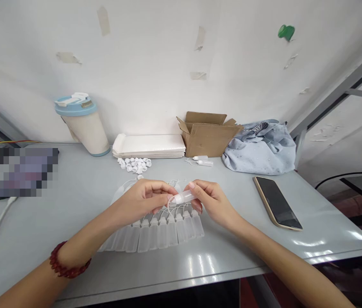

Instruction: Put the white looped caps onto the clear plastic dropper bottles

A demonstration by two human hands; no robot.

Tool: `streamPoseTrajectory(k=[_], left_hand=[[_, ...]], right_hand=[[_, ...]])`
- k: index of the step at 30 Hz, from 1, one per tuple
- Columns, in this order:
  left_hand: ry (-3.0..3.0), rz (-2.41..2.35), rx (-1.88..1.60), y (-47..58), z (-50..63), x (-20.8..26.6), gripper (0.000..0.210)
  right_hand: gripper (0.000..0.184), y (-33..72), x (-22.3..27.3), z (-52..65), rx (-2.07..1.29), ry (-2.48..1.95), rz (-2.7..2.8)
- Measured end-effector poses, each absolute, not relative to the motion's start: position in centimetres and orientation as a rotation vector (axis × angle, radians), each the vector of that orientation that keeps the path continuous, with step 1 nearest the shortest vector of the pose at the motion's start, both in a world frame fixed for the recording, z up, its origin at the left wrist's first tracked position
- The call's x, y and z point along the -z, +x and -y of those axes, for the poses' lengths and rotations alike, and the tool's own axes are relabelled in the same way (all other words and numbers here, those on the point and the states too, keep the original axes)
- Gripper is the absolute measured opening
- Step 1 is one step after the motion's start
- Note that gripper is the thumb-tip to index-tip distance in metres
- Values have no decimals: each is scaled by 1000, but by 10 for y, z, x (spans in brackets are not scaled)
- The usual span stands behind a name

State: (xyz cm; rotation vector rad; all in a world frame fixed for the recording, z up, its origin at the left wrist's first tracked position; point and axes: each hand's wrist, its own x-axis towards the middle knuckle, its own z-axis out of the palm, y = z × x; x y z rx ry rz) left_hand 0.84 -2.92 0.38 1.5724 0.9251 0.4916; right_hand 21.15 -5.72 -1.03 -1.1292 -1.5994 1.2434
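Beneath a white wall (155, 98), a grey worktop (232, 252) is spreading. Near its middle, the right hand (214, 199) is clasping a translucent bottle (183, 196) by its body, while the left hand (145, 194) is pinching its white tip. From there, similar bottles (160, 235) are lying at seven o'clock, partly hiding behind the left arm. At one, an open cardboard box (206, 141) is concealing its inside; at ten, a lidded tumbler (87, 132) likewise. At nine, pixelation is masking an object (23, 173).
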Motion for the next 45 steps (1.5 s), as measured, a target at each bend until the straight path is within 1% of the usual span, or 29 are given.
streamPoseTrajectory(k=[4, 8, 11, 16, 21, 23, 27, 33, 39, 41, 43, 45], left_hand=[[1592, -886, -414, 9, 31, -4, 25], [1609, -940, -402, 11, 31, -2, 23], [1599, -961, -418, 11, 32, -1, 31], [1526, -912, -408, 12, 32, -2, 42], [1473, -913, -490, 14, 33, 0, 43], [1530, -905, -511, 14, 34, 0, 43], [1673, -911, -515, 14, 37, -4, 41], [1872, -962, -540, 16, 41, -5, 29], [2098, -1061, -596, 18, 37, 1, 32], [2114, -1101, -620, 13, 31, 1, 30], [2138, -1187, -645, 4, 21, 1, 26], [2213, -1356, -633, -9, 8, 4, 25]], right_hand=[[39, 211, 11, 57, -1239, -1137, 1544], [33, 211, 14, 57, -1245, -1120, 1563], [26, 211, 16, 59, -1203, -1119, 1628], [24, 213, 17, 60, -1018, -1123, 1711], [21, 216, 17, 59, -698, -1008, 1921], [20, 217, 17, 59, -636, -988, 1959], [21, 217, 15, 61, -671, -999, 1956], [20, 217, 16, 61, -804, -1046, 1882], [24, 217, 17, 54, -1113, -1105, 1708], [27, 221, 15, 48, -1179, -1135, 1632], [29, 227, 16, 40, -1161, -1164, 1554], [32, 235, 19, 29, -1058, -1205, 1504]])
